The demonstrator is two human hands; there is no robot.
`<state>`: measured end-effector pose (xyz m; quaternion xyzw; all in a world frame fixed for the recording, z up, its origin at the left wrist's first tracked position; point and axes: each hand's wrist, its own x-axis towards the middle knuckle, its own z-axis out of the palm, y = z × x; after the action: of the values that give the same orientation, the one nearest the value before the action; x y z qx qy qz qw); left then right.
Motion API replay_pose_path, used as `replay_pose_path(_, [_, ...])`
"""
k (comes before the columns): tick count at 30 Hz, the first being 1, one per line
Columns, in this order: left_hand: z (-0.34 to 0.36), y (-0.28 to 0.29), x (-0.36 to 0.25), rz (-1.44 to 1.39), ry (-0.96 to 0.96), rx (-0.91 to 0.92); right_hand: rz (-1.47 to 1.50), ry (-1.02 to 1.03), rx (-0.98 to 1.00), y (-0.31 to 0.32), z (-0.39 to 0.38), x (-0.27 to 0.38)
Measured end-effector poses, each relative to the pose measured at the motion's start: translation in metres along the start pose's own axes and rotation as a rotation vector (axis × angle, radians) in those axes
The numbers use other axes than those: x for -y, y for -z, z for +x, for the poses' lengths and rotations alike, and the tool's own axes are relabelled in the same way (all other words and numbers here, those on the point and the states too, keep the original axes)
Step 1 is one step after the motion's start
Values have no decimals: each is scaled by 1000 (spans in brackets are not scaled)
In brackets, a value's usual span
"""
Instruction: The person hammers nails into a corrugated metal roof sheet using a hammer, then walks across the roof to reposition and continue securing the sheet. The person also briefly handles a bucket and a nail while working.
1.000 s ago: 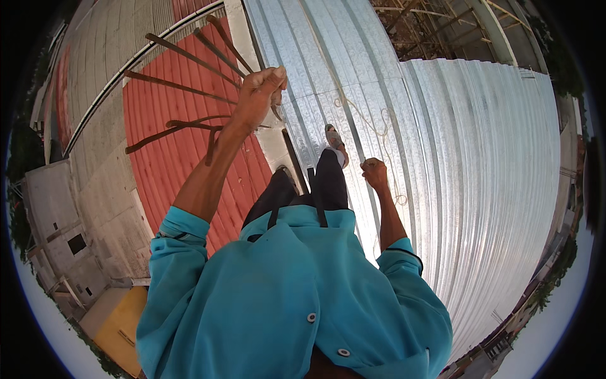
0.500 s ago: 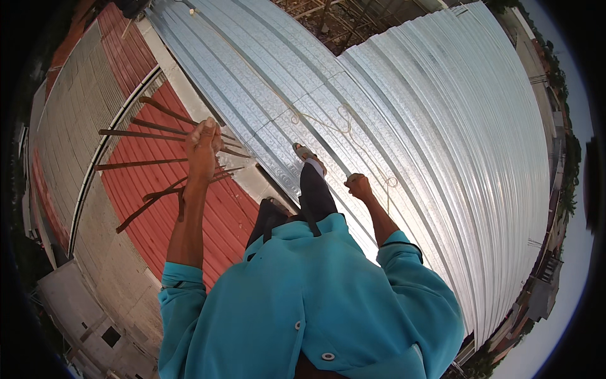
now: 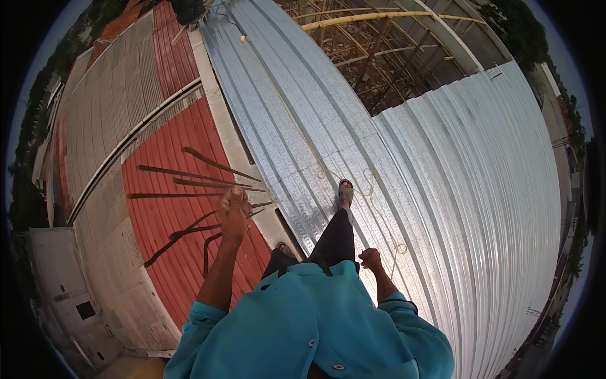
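My left hand (image 3: pixel 233 203) is closed, raised in front of several rusty steel rods (image 3: pixel 180 169) that fan out beside the concrete ledge (image 3: pixel 213 107). The fist overlaps the rods; whether it grips one is hidden. My right hand (image 3: pixel 370 259) is curled into a fist above the shiny corrugated metal sheet (image 3: pixel 442 189), with nothing showing in it. One sandalled foot (image 3: pixel 345 188) is set forward on the metal, and the other (image 3: pixel 285 249) is farther back near the ledge. A thin pale cord (image 3: pixel 379 218) lies loosely looped on the sheet close to the right hand.
Red roofing (image 3: pixel 165 221) and weathered grey roofing (image 3: pixel 95 151) slope away on the left. Beyond the metal's far edge is an open gap with a lattice of poles (image 3: pixel 372 50). A dark shape (image 3: pixel 183 9) sits at the far end of the ledge.
The view has shifted, so roof and rods appear lower and farther right. My leading foot is farther forward of my body. Both hands remain closed and appear lower in the picture.
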<state>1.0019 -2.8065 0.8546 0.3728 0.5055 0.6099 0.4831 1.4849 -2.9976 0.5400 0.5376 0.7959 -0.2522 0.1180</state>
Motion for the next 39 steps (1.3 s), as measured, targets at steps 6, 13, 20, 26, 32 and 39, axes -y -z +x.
replay_pose_path(6, [0,-26,-6,-33,-58,-441,-293,126,100,65,85,-92])
replay_pose_path(13, [29,-56,-32,-7,-51,-1070,21,103,-145,178,202,-220])
replay_pose_path(20, [18,-59,-25,146,17,-1187,566,-73,-224,223,270,-325])
replay_pose_path(26, [35,-49,-29,203,9,-1300,669,-305,-89,327,252,-346])
replay_pose_path(32, [31,-51,-30,294,180,-1435,880,-549,-71,415,206,-330])
replay_pose_path(39, [21,-36,-22,405,171,-1377,963,-604,-34,414,190,-319])
